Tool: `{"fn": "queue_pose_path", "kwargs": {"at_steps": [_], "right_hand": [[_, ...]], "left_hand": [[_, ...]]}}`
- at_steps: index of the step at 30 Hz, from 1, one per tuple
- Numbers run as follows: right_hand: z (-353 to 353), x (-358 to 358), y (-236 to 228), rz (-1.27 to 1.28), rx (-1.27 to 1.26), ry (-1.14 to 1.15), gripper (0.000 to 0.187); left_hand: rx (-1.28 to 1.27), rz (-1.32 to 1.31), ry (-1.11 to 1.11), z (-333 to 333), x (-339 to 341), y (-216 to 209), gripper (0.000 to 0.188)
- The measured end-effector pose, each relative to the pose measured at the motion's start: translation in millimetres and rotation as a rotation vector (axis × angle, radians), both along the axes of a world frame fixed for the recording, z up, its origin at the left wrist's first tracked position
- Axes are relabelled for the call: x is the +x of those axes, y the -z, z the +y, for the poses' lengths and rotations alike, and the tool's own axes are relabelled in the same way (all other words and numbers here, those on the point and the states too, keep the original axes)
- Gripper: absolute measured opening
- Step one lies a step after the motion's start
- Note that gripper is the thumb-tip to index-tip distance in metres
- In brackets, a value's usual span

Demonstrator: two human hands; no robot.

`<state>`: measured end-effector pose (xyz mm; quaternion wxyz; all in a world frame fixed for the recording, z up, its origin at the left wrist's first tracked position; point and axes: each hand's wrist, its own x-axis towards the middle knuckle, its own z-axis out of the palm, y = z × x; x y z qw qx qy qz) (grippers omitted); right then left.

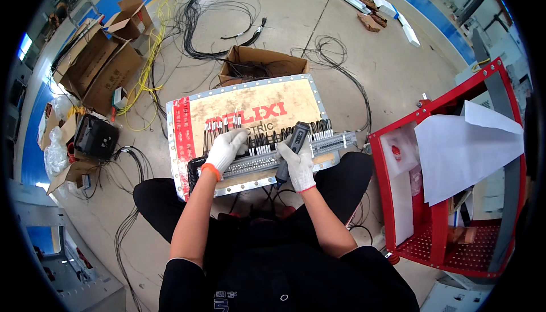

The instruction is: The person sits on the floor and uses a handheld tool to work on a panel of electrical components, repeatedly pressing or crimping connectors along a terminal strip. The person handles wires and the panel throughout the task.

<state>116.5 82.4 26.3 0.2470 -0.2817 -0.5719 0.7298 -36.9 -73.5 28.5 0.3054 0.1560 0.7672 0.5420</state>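
A long grey terminal strip (250, 167) lies slantwise across a flat wooden box lid in front of me. Many short black wires with white label sleeves (262, 148) stand up along it. My left hand (226, 149), in a white glove with an orange cuff, is closed among these wires at the strip's left part; its fingertips hide what they pinch. My right hand (300, 165), gloved too, grips a dark grey electric screwdriver (298, 137). The tool is tilted across the strip, its lower end toward me near the strip's near edge.
The metal-edged wooden box (205, 104) stands between my knees. Behind it is an open carton (267, 59) holding black cables. A red metal frame (441, 249) with white sheets stands right. Cartons (99, 64), yellow cables (149, 79) and a black case (96, 135) lie left.
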Motion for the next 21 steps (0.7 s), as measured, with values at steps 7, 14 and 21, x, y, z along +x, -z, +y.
{"fn": "queue_pose_path", "kwargs": {"at_steps": [7, 14, 21], "right_hand": [[-2, 0, -3, -0.079, 0.053, 0.018, 0.029], [-5, -2, 3, -0.062, 0.074, -0.011, 0.024], [-19, -4, -1, 0.002, -0.034, 0.107, 0.02]], "left_hand": [[-0.583, 0.591, -0.135, -124, 28, -35, 0.049], [-0.684, 0.465, -0.07, -165, 92, -1, 0.1], [-0.803, 0.829, -0.293, -128, 113, 21, 0.093]]}}
